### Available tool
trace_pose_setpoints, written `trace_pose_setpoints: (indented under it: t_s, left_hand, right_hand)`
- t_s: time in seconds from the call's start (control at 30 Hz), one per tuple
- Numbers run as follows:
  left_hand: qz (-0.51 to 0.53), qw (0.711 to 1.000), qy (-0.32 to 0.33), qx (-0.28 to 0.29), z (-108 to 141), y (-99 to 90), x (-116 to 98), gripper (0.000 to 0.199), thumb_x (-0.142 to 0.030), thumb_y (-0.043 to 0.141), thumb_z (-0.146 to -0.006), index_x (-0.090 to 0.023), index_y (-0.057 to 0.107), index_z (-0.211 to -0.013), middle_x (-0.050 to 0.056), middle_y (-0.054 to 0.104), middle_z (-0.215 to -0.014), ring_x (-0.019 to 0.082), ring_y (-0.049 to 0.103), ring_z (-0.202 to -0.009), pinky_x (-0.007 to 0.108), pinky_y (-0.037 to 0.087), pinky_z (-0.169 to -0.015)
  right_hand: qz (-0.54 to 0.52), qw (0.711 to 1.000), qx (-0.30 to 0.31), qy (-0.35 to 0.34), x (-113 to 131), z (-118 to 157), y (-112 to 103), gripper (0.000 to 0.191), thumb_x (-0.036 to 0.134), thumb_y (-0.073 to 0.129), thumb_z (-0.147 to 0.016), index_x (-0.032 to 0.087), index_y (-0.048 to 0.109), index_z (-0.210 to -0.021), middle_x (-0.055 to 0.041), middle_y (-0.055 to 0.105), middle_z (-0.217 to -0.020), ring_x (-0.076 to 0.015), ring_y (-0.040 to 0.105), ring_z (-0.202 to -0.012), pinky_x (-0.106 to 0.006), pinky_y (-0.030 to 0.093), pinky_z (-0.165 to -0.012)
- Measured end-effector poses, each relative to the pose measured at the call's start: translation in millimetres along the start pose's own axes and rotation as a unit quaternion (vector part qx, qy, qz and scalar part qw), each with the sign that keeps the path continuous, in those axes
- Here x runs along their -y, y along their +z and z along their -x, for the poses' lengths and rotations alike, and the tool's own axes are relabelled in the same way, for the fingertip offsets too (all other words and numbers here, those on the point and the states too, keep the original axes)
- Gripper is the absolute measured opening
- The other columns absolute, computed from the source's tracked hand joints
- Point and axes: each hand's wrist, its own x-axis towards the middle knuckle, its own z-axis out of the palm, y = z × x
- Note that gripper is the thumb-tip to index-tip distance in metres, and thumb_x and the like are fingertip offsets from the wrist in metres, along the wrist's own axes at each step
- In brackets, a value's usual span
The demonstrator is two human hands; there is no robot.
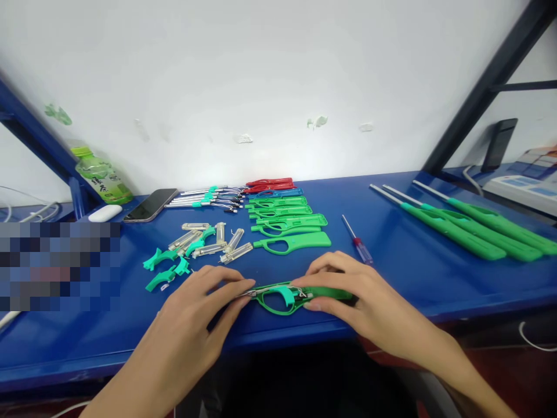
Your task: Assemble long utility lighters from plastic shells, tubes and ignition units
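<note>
Close to the table's front edge lies an open green lighter casing half (278, 312), with a teal trigger (287, 296) and some thin wire inside it. My left hand (204, 307) pinches the metal tube at the casing's narrow left end. My right hand (348, 287) grips the casing's wider handle part, thumb and fingers on either side of the small parts by the trigger. The tube's far end is hidden behind my left fingers. Just beyond my hands lies another green casing half (304, 241).
Clear fuel tanks (237, 252) and teal triggers (159, 258) lie at left, near metal tubes with wires (204, 200). Red casings (270, 186) lie behind. A screwdriver (361, 249) and three long green lighters (456, 232) are at right. A phone (152, 205) and bottle (102, 177) stand back left.
</note>
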Motion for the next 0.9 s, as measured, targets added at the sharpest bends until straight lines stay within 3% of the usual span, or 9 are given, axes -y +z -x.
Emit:
trace_pose_setpoints:
  t_s: [0.23,0.43,0.6,0.8,0.9]
  left_hand:
    - [0.025,1.0,0.006,0.01,1,-4.1,4,0.023,-0.019,0.056,-0.108,-0.028,0.077,-0.107,-0.002,0.074,-0.105,0.013,0.072,-0.087,0.024,0.058,-0.076]
    - [0.016,1.0,-0.004,0.009,3,1.1,-4,0.021,-0.015,0.055,-0.108,-0.027,0.073,-0.11,0.0,0.069,-0.107,0.016,0.067,-0.092,0.031,0.055,-0.082]
    - [0.014,1.0,-0.014,-0.005,0,10.7,-14,0.013,-0.017,0.056,-0.108,-0.02,0.065,-0.1,0.004,0.063,-0.104,0.019,0.062,-0.092,0.035,0.053,-0.081]
    - [0.032,0.999,0.004,-0.027,-1,23.3,-11,0.017,-0.01,0.057,-0.107,-0.021,0.066,-0.117,0.003,0.062,-0.11,0.016,0.061,-0.098,0.03,0.052,-0.086]
    - [0.027,0.999,0.016,-0.03,-2,25.2,-11,0.018,-0.01,0.055,-0.108,-0.022,0.067,-0.115,0.003,0.063,-0.107,0.016,0.06,-0.095,0.03,0.052,-0.083]
  right_hand:
    - [-0.001,1.0,0.007,0.008,0,0,0,0.028,0.043,0.067,-0.104,0.043,0.073,-0.132,0.0017,0.065,-0.123,-0.0157,0.062,-0.115,-0.028,0.049,-0.1]
    - [-0.008,1.0,0.005,0.014,-1,0,1,0.027,0.043,0.067,-0.104,0.044,0.073,-0.13,0.0026,0.065,-0.123,-0.0157,0.062,-0.115,-0.028,0.048,-0.1]
    - [-0.006,1.0,0.005,0.011,-3,1,2,0.028,0.048,0.066,-0.103,0.045,0.073,-0.13,0.003,0.065,-0.123,-0.0158,0.062,-0.115,-0.029,0.048,-0.101]
    - [-0.007,1.0,0.011,0.015,-5,1,3,0.027,0.048,0.066,-0.104,0.048,0.072,-0.13,0.0041,0.064,-0.123,-0.0158,0.061,-0.117,-0.029,0.047,-0.102]
    - [-0.008,1.0,0.011,0.012,-6,2,3,0.028,0.048,0.065,-0.104,0.049,0.07,-0.131,0.0047,0.063,-0.124,-0.0156,0.06,-0.118,-0.029,0.047,-0.102]
